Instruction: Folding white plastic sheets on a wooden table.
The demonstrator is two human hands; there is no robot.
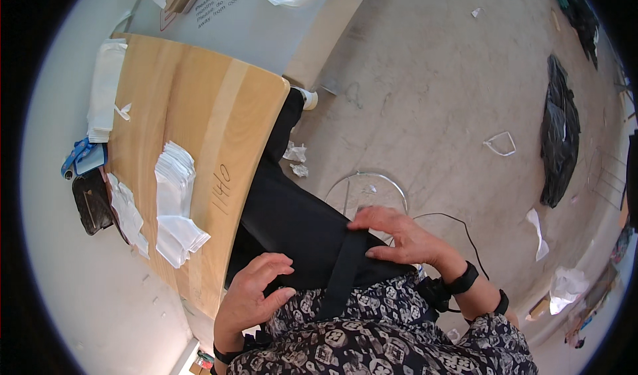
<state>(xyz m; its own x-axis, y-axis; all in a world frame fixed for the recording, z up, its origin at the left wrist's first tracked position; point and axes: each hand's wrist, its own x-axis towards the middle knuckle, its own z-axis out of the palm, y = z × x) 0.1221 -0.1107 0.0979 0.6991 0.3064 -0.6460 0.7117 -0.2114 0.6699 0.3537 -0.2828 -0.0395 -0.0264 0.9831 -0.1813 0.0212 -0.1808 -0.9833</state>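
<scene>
I sit with a black strap (pixel 344 272) lying lengthwise over my black-trousered lap (pixel 289 205) and the hem of my patterned top. My right hand (pixel 405 237) is at the strap's far end, its fingertips touching it, thumb apart from the fingers. To the left of the strap hovers my left hand (pixel 256 292), fingers bent and thumb apart, with nothing between them. It is near the right edge of the wooden table (pixel 219 122). On that table lies a stack of folded white strips (pixel 175 195).
White sheets (pixel 106 89), a blue lanyard (pixel 81 156) and a dark pouch (pixel 92 202) lie along the table's far-left edge. A large grey box (pixel 232 23) stands beyond. On the floor are a chrome ring base (pixel 369 176), a black cable (pixel 465 232), a black bag (pixel 559 132) and paper scraps.
</scene>
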